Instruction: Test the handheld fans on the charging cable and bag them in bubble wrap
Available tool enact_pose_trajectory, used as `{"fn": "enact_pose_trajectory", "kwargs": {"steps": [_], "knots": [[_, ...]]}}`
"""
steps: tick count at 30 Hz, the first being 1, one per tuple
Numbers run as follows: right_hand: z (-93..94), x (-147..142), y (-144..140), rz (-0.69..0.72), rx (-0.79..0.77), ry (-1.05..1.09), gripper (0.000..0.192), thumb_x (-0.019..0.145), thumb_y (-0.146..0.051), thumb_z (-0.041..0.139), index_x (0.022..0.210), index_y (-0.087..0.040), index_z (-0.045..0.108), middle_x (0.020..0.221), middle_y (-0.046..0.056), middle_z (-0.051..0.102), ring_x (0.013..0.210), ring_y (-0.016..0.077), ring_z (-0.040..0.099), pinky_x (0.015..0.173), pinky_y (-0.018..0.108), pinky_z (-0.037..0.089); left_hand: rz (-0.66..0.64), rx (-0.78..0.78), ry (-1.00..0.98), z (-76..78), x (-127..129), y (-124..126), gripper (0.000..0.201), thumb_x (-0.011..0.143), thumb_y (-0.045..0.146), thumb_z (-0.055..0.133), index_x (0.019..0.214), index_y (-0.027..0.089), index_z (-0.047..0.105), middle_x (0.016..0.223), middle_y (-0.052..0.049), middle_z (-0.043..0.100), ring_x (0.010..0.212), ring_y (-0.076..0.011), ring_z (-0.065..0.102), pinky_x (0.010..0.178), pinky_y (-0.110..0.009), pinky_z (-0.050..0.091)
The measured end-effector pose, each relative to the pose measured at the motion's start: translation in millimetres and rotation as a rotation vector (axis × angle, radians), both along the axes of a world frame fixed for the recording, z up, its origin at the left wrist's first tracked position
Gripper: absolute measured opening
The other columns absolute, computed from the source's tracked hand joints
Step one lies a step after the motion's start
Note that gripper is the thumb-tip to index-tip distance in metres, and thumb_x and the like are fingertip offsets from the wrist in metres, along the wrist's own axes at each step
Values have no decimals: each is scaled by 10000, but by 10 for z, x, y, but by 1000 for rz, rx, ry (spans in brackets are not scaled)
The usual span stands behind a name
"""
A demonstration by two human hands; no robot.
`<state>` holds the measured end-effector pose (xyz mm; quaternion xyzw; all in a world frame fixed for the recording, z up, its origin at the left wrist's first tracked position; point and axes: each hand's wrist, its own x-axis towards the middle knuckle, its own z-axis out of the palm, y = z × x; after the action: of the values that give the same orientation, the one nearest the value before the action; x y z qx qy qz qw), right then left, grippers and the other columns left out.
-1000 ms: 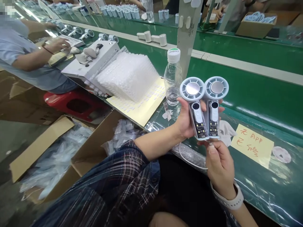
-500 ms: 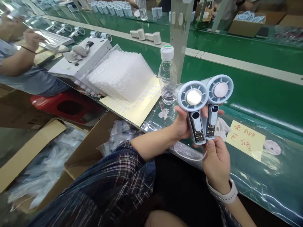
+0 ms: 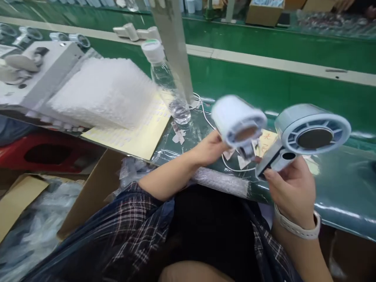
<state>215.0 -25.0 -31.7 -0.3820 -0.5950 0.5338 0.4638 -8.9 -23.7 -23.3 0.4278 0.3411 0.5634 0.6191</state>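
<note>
A light blue handheld fan (image 3: 230, 117), smeared by motion, is gripped in my left hand (image 3: 211, 149). Its round head tips forward and down, hiding most of the handle and my fingers. My right hand (image 3: 295, 190) is wrapped round the handle of a second light blue handheld fan (image 3: 305, 117). That fan leans to the right, its spoked face and dark centre disc turned toward me. A dark strip shows along its handle. The two fans are apart. A white cable (image 3: 205, 115) runs on the table behind the left fan and toward the right fan's handle end.
A water bottle (image 3: 169, 86) stands left of the hands by a metal post (image 3: 173, 43). Further left lie bubble-wrap sheets (image 3: 102, 92) on yellow paper (image 3: 147, 141). A bubble-wrapped roll (image 3: 221, 182) lies at the table edge. An open carton (image 3: 91, 196) holds plastic bags below.
The two fans, held side by side before, have separated. The right one has moved right and tilted over; the left one has tipped forward. The view has swung right.
</note>
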Motion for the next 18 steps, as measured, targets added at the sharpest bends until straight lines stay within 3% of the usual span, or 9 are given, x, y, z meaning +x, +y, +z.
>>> {"fn": "enact_pose_trajectory", "kwargs": {"steps": [2,8,14,18], "knots": [[1,32,9,-34,-47,23,487,862,-521,842,1252,-296,656,1144,86,728,947,283,715,845,470,630,-62,20,-87,-27,25,23,635,806,786,750,1067,220,632,1042,-69,692,976,-239,696,947,-430,590],[-26,61,-16,-16,-215,297,342,870,-324,804,1194,-269,709,1108,55,730,900,201,694,775,344,619,-146,71,-117,-90,105,-1,668,758,372,895,1223,245,432,970,8,591,792,-157,647,744,-346,569],[-58,1,-48,48,-212,343,382,876,-283,814,1232,-296,679,1095,41,736,903,202,703,760,354,634,-184,106,-89,-141,110,10,597,815,415,863,1179,235,425,965,-3,590,792,-158,647,721,-336,560],[-91,-79,-28,-10,-207,315,422,868,-277,830,1253,-301,661,1131,37,723,929,201,706,784,352,645,-175,113,-44,-144,59,20,574,845,371,858,1201,230,430,1025,-11,593,822,-146,653,744,-328,575]]}}
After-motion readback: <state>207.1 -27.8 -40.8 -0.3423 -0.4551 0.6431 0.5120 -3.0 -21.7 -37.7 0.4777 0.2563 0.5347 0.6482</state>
